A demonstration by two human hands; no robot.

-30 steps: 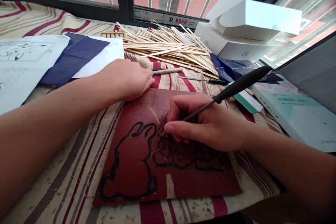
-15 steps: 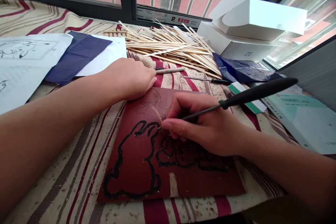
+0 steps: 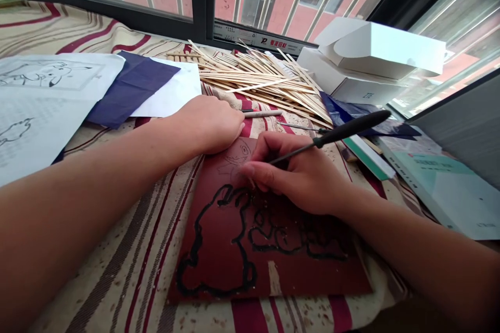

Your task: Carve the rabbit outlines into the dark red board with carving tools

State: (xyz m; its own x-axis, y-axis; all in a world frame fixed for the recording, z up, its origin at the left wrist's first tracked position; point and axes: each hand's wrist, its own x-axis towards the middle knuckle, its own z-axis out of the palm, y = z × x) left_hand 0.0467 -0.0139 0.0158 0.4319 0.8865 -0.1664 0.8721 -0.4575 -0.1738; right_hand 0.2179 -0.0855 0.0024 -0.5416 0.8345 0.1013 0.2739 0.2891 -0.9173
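A dark red board with thick black outlines and thin pencil lines lies on the striped cloth. My right hand is closed around the thin metal shaft of a black-handled tool; the tool's tip is hidden by my fingers, over the upper middle of the board. At the board's top left corner rests my left hand, closed with its fingers curled under, and what they may hold is hidden. A pale bare strip shows near the board's lower edge.
Behind are thin wooden sticks, a grey pen and another thin tool. White boxes stand back right, above a green-white box and a pale green book. Drawings on paper and dark blue sheets lie left.
The view has shifted, so most things appear farther right. My right hand has moved slightly left relative to the board, and the tool's handle has swung to a steeper angle. My left hand stays at the corner.
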